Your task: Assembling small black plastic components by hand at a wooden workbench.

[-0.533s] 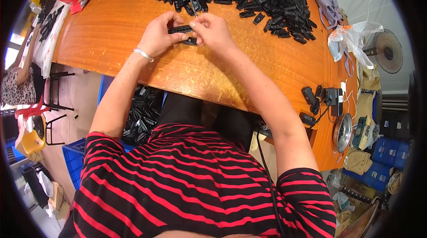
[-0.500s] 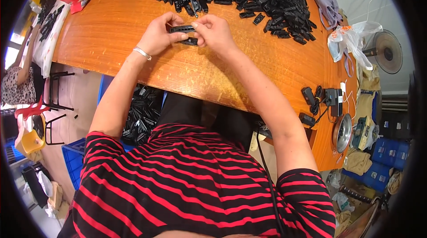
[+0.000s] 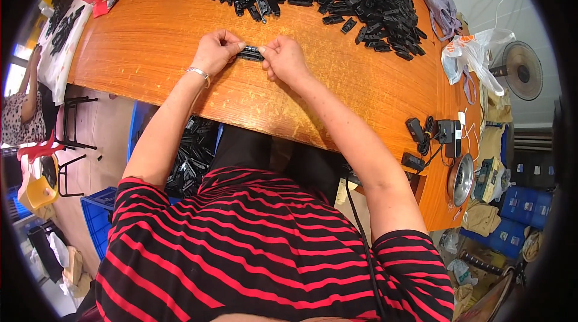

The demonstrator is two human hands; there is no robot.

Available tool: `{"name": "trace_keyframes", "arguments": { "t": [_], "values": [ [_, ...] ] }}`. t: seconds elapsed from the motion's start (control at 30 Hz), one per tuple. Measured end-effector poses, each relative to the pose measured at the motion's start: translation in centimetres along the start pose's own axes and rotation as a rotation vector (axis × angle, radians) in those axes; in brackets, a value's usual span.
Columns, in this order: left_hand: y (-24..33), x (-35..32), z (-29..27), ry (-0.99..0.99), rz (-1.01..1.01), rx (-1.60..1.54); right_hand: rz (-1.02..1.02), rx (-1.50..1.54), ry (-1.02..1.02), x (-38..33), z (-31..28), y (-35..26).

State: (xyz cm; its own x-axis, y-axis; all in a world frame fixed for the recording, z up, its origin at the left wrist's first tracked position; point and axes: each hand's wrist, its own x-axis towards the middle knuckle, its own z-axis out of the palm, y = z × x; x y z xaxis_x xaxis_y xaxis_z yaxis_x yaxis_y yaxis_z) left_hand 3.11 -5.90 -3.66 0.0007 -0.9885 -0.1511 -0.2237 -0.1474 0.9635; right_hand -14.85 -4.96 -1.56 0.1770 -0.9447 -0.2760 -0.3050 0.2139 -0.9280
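Head view: your left hand [image 3: 215, 52] and right hand [image 3: 285, 60] meet over the orange-brown wooden table [image 3: 271, 90], with a slotted black plastic piece [image 3: 250, 53] between them. Your left thumb and fingers are drawn together around its left end; your right thumb and fingers pinch its right end, so neither hand has much spread. The piece lies roughly crosswise in front of you, on the near side of the heap of black plastic parts [image 3: 361, 3] and well apart from it. It may be two strips set one against the other, but your fingers cover too much to be sure.

By the look of it, you are at a two-handed aligning or pressing step. What that calls for, I'd judge, is keeping both ends level and bringing even thumb pressure to them.

As for writing, you can't read any on the piece at this size. Some parts in the heap carry pale marks, too small to make out. Over at the right, the white plastic bag [image 3: 478, 54] bears orange print broken up by its creases, and the blue bins [image 3: 525, 209] show pale labels, also too small to read.
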Motion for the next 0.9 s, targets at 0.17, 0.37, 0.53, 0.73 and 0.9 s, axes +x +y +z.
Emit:
{"name": "trace_keyframes", "arguments": {
  "t": [0.17, 0.37, 0.53, 0.73, 0.9],
  "values": [
    [0.6, 0.2, 0.1, -0.025, -0.028, 0.079, 0.022, -0.040, -0.066, 0.9, -0.9, -0.2],
    [0.7, 0.4, -0.1, -0.063, -0.033, 0.224, 0.040, -0.299, -0.134, 1.3, -1.3, -1.3],
    [0.5, 0.3, 0.4, -0.044, 0.009, 0.372, -0.020, -0.568, -0.143, 2.3, -1.3, 0.0],
    [0.8, -0.2, 0.2, -0.029, 0.034, 0.445, -0.034, -0.538, -0.060, 1.8, -1.1, 0.3],
    [-0.2, -5.9, -3.7, -0.057, -0.038, 0.322, -0.247, -0.499, -0.164, -0.8, -1.4, 1.3]
  ]
}}
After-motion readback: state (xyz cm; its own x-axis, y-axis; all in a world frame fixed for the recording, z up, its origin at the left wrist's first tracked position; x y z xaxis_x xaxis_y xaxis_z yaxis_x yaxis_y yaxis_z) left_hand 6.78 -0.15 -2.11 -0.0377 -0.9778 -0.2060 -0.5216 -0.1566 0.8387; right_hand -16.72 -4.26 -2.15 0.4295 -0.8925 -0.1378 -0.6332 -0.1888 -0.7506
